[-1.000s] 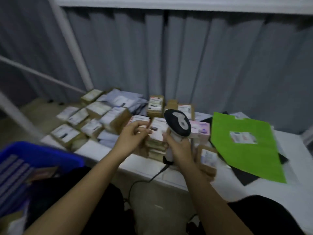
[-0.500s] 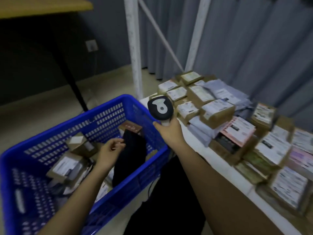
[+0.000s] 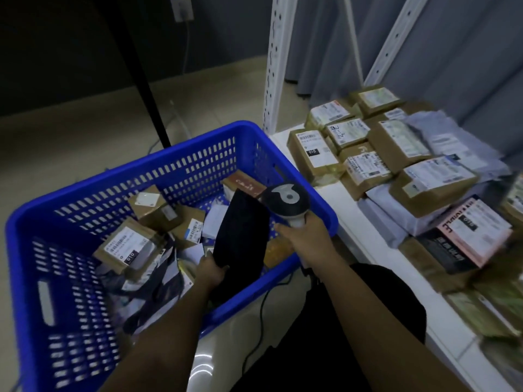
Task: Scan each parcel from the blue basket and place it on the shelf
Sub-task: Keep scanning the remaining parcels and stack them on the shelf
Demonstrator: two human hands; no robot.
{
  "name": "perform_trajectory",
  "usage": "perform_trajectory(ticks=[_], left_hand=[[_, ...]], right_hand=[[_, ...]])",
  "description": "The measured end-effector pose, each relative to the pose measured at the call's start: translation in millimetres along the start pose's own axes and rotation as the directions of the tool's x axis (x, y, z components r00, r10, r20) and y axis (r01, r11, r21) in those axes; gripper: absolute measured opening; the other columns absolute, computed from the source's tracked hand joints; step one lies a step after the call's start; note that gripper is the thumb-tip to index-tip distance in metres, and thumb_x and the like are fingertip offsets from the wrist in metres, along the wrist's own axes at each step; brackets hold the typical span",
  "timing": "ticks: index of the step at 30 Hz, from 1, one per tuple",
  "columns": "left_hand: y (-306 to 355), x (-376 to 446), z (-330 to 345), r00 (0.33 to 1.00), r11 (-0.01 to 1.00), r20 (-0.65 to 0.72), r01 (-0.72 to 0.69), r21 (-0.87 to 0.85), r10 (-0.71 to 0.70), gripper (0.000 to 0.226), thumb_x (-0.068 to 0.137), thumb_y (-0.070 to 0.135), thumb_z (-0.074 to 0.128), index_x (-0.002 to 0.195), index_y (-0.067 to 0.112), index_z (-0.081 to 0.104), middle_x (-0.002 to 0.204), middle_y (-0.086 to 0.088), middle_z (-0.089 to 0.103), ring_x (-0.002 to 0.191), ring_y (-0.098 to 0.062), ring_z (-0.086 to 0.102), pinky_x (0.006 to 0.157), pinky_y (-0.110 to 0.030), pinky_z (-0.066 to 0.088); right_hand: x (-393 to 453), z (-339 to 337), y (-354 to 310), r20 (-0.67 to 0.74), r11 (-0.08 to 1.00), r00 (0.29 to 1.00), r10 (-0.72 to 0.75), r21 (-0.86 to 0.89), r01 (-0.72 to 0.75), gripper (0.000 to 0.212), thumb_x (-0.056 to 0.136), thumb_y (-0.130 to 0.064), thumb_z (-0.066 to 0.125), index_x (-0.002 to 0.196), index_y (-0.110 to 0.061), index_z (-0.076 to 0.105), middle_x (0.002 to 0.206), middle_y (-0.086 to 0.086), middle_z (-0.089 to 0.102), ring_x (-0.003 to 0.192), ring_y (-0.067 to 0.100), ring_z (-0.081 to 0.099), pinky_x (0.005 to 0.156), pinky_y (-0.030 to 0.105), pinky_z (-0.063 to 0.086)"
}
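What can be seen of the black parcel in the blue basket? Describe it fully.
The black parcel is a flat, matte, soft-looking mailer, with no label on the side that faces the camera. It stands tilted on end in the blue basket, near the right wall, its top leaning toward a brown box behind. The left hand grips its lower left edge. The scanner, held in the right hand, hovers beside its upper right corner; contact cannot be told.
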State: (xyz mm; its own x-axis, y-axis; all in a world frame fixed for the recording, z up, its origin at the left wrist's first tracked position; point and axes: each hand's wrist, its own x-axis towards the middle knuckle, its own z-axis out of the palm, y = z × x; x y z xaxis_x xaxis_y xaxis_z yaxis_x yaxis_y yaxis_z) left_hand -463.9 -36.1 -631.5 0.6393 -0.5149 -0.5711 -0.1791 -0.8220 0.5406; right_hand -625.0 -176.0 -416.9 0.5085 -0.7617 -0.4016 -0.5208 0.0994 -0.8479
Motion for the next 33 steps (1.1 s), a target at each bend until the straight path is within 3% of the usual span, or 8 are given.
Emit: perform_trajectory(ticks=[6,9,16,21,25,27,30,33], left_hand=[[24,-6,-11,0.979,0.991,-0.191,-0.090,-0.102,0.069,0.018,0.091,0.011,0.059,0.102,-0.002,0.065,0.104,-0.021,0.067,0.102,-0.035,0.062,0.085,-0.036,0.045],[74,-43,-53,0.785,0.879,-0.456,-0.476,-0.010,0.420,0.019,0.092,0.004,0.055,0.106,0.000,0.068,0.101,-0.012,0.069,0.093,-0.026,0.063,0.079,-0.031,0.046],[130,-131,-65,0.378,0.402,-0.157,-0.757,0.516,0.912,0.038,0.078,0.019,0.042,0.096,0.016,0.075,0.089,-0.001,0.072,0.073,-0.024,0.067,0.053,-0.030,0.054],[131,-137,-35,0.396,0.335,0.047,-0.828,0.450,0.917,0.029,0.085,0.032,0.049,0.095,0.021,0.073,0.084,0.001,0.071,0.073,-0.020,0.065,0.052,-0.027,0.047],[139,-139,-53,0.760,0.703,-0.092,-0.634,-0.323,0.643,0.038,0.094,0.049,0.049,0.108,0.019,0.068,0.113,0.009,0.064,0.106,-0.009,0.059,0.084,-0.024,0.043],[142,-127,-66,0.824,0.751,-0.161,-0.563,-0.346,0.543,0.045,0.096,0.034,0.052,0.137,0.017,0.046,0.133,0.014,0.041,0.126,-0.003,0.037,0.097,-0.017,0.029],[147,-114,-80,0.793,0.771,-0.215,-0.607,-0.192,0.570,0.082,0.092,0.040,0.056,0.152,0.027,0.002,0.159,0.010,-0.004,0.143,-0.004,-0.003,0.119,-0.036,0.008],[162,-119,-95,0.492,0.554,-0.286,-0.808,0.200,0.822,0.086,0.092,0.032,0.058,0.152,0.028,-0.003,0.158,0.007,-0.014,0.146,-0.012,-0.014,0.118,-0.041,-0.002]], right_hand=[[11,1,3,-0.010,0.999,1.000,0.002,0.054,-0.001,0.017,0.086,-0.016,0.070,0.086,-0.024,0.055,0.082,-0.004,0.060,0.077,0.013,0.058,0.066,0.026,0.044],[16,0,0,-0.163,0.982,0.986,0.036,0.190,-0.004,0.017,0.084,-0.019,0.072,0.095,-0.017,0.060,0.086,0.005,0.064,0.075,0.019,0.059,0.067,0.031,0.047],[12,-6,-6,-0.178,0.860,0.964,0.197,0.503,-0.083,0.082,0.062,-0.042,0.087,0.132,-0.013,0.056,0.121,0.008,0.065,0.089,0.021,0.066,0.062,0.028,0.057],[-3,-15,-5,-0.308,0.983,0.949,0.072,0.185,-0.014,0.028,0.078,-0.004,0.075,0.101,-0.002,0.059,0.100,0.012,0.066,0.083,0.028,0.060,0.071,0.028,0.047],[-8,-27,-3,-0.295,0.974,0.955,-0.021,0.211,0.087,0.021,0.079,0.001,0.073,0.098,0.001,0.066,0.094,0.013,0.070,0.073,0.016,0.061,0.062,0.023,0.048],[-12,-32,-5,-0.231,0.951,0.973,-0.004,0.300,0.075,0.021,0.079,0.000,0.075,0.096,-0.008,0.065,0.089,0.000,0.068,0.075,0.008,0.062,0.061,0.018,0.051],[-17,-36,-5,-0.158,0.939,0.987,-0.020,0.336,0.073,0.024,0.078,-0.003,0.077,0.093,-0.017,0.064,0.089,-0.007,0.067,0.078,0.007,0.063,0.065,0.021,0.053],[-18,-37,-5,-0.109,0.936,0.994,-0.029,0.346,0.066,0.023,0.077,-0.002,0.077,0.089,-0.019,0.066,0.092,-0.002,0.071,0.080,0.011,0.068,0.070,0.026,0.056]])
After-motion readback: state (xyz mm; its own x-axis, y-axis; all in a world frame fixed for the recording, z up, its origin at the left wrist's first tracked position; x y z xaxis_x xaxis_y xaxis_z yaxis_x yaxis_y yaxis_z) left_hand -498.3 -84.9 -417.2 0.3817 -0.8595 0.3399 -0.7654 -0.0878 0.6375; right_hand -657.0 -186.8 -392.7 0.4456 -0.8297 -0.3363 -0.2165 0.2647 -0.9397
